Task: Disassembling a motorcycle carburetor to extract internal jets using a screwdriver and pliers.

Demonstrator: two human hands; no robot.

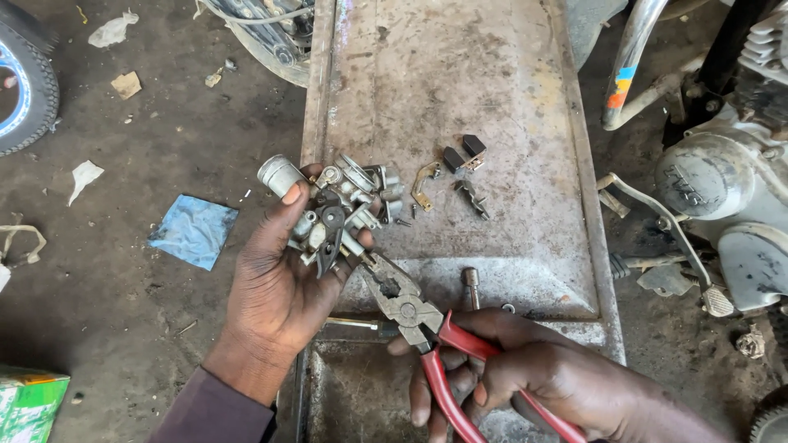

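My left hand cradles a grey metal carburetor in its palm, thumb resting on its round cap. My right hand grips red-handled pliers, whose jaws point up-left and touch the carburetor's underside. Both are over the near end of a worn metal bench. Small loose parts lie on the bench just right of the carburetor: a brass bracket, two dark blocks and a small metal piece.
A short bolt stands on the bench near the pliers. A motorcycle engine with a foot lever sits to the right. A tyre, a blue rag and paper scraps lie on the dirt floor at left.
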